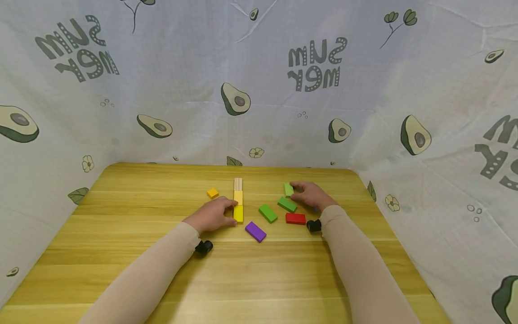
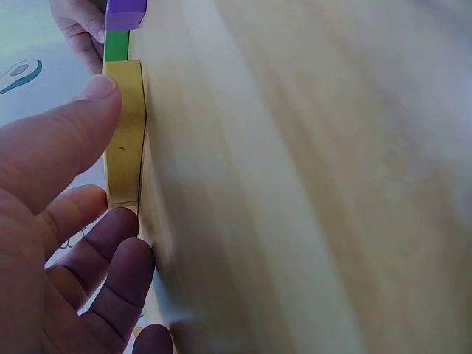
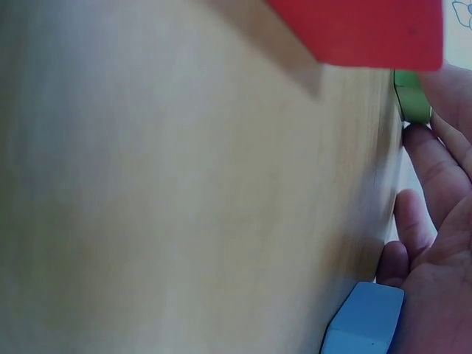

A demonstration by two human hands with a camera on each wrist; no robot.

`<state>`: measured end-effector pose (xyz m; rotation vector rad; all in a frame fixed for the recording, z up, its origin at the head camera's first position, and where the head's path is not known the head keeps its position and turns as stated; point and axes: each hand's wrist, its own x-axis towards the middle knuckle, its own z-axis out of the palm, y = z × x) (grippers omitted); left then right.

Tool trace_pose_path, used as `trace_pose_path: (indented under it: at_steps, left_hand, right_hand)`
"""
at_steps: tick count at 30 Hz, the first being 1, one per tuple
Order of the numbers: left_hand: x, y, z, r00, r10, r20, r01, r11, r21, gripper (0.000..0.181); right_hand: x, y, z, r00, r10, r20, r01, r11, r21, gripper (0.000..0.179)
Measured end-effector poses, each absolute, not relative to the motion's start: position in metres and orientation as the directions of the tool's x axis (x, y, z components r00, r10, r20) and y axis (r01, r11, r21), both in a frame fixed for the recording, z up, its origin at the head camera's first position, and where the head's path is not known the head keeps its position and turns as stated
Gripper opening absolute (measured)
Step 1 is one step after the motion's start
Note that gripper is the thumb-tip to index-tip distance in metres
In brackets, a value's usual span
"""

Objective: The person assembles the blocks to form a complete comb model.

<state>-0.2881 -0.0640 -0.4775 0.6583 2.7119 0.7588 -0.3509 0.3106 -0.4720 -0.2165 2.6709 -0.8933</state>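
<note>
The left hand [image 1: 212, 214], thumb and fingers spread, touches the yellow block [image 1: 238, 214], nearest in a row with the pale yellow block [image 1: 238, 197] and wooden block [image 1: 238, 184]. The right hand [image 1: 310, 195] pinches the light green block [image 1: 288, 190] on the worktop [image 1: 259, 279], near the red block [image 1: 296, 219].

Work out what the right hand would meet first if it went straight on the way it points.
The light green block, just ahead of the right hand; they seem to touch, though depth is hard to judge.
</note>
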Motion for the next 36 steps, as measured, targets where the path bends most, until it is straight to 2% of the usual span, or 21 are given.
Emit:
trace_pose_path:
  at_steps: [29,36]
  left_hand:
    - [-0.2874,-0.0639,-0.4766,-0.878,0.462,-0.123,0.323,0.762,0.561,0.069]
    - [-0.2879,-0.0698,-0.4715,-0.887,0.455,-0.083,0.323,0.738,0.592,0.066]
  right_hand:
    - [-0.3516,0.3106,-0.4709,-0.939,-0.229,-0.256,-0.036,0.807,-0.589,0.065]
    - [-0.3524,0.3106,-0.4698,-0.939,-0.239,-0.245,-0.062,0.822,-0.566,0.065]
